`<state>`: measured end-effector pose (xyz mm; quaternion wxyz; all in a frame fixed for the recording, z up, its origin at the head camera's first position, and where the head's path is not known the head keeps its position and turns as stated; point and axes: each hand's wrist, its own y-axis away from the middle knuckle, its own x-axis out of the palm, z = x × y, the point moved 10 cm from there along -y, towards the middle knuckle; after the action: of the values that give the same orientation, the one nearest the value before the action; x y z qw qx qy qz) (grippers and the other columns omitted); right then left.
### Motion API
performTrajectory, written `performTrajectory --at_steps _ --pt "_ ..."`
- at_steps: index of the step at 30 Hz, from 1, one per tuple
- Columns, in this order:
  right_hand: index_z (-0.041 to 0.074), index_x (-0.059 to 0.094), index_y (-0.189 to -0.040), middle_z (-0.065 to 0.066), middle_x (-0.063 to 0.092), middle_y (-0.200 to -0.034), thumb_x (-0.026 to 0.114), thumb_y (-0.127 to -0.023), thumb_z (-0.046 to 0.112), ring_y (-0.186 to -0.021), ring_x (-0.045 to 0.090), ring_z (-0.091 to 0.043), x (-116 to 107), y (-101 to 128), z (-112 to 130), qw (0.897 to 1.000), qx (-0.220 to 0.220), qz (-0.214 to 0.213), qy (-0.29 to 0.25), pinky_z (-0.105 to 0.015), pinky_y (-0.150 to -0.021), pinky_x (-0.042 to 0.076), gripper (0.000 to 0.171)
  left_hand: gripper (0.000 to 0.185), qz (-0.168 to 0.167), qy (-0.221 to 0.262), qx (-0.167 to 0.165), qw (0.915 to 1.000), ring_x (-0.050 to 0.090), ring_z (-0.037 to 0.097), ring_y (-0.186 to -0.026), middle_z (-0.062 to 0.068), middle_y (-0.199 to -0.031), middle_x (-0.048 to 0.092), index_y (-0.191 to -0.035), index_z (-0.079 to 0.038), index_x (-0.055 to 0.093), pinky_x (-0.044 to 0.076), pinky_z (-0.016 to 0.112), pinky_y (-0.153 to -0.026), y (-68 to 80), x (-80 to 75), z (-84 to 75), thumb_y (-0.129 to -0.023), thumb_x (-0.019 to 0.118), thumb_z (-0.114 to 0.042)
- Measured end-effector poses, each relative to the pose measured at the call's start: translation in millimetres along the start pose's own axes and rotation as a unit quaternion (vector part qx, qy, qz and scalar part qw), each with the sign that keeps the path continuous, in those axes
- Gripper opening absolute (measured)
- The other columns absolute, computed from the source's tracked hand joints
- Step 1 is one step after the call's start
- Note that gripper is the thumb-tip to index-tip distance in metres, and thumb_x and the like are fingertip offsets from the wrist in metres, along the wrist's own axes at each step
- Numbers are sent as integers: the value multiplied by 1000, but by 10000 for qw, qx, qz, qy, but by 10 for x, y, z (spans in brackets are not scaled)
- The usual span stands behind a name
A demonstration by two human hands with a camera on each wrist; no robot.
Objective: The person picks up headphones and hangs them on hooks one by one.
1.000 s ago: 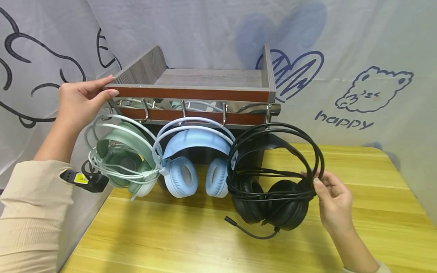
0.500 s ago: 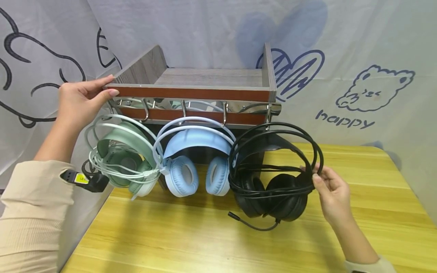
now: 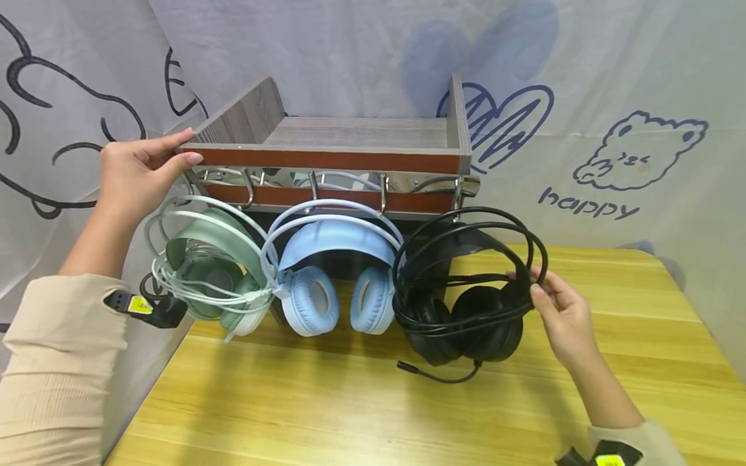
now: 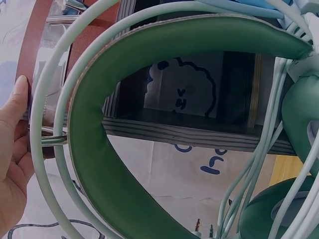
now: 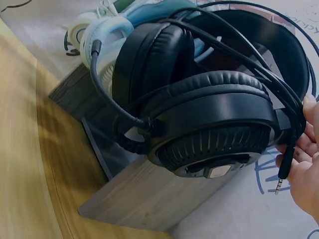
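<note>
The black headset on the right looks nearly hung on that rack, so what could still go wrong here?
The black headset carries loose cable loops that the right hand pinches; one could snag a hook or slip free. Its microphone boom dangles low and might catch the table. It also hangs against the blue headset, which it could nudge off.

Three headsets: one green [image 3: 206, 272], one blue [image 3: 335, 272], one black [image 3: 466, 291]. One wooden rack [image 3: 332, 158]. One table [image 3: 408, 401]. Two hands.
</note>
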<state>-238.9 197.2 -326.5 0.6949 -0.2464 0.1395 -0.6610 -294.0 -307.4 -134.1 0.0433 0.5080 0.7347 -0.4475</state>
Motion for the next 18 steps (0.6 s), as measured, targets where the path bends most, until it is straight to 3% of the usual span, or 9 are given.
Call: performTrajectory --at_steps 5,8,10,12,14,16,18 --pt "2 59 -116 2 70 -104 42 -94 -8 -98 64 -7 -9 -56 -27 9999 66 71 84 -14 -88 47 30 36 -41 -97 46 9999 53 -24 -67 -38 -93 59 -114 -5 65 37 1 -55 -2 -3 -13 -82 71 -20" --pt "3 59 -116 3 70 -105 42 -94 -8 -100 64 -7 -8 -79 -25 9998 129 137 90 -14 -89 46 30 38 -113 -404 99 9991 51 -24 -68 -26 -102 63 -116 -6 64 35 2 -54 4 -1 -34 -83 70 -23" --pt "5 59 -116 3 70 -106 43 -94 -7 -100 63 -6 -13 -87 -19 9995 187 167 173 -14 -89 46 30 40 -181 -614 225 9977 55 -22 -82 -11 -112 64 -119 -6 62 40 0 -65 15 5 -66 -83 69 -23" --pt "7 60 -116 4 70 -107 43 -94 -7 -101 63 -5 -12 -98 -9 9993 224 209 217 -13 -89 46 31 42 -297 -792 391 9956 58 -11 -102 5 -123 58 -121 -7 60 44 4 -81 39 -1 -119 -83 69 -22" --pt "7 60 -117 4 69 -108 42 -95 -6 -103 63 -4 -6 -114 5 9991 235 266 226 -14 -90 45 31 43 -501 -901 676 9924 54 7 -116 10 -126 56 -122 -5 58 43 16 -95 78 -20 -203 -83 70 -18" --pt "7 60 -117 5 69 -109 41 -95 -5 -104 63 -4 0 -130 22 9991 242 314 174 -15 -90 46 31 43 -792 -922 978 9878 54 23 -118 10 -126 57 -121 -3 59 41 24 -100 139 -41 -310 -82 71 -14" --pt "7 60 -117 6 68 -111 40 -96 -4 -104 63 -4 6 -142 42 9989 258 368 108 -15 -90 46 30 40 -1145 -837 1355 9806 57 29 -114 11 -122 60 -118 -1 61 42 25 -100 227 -57 -445 -81 72 -11"
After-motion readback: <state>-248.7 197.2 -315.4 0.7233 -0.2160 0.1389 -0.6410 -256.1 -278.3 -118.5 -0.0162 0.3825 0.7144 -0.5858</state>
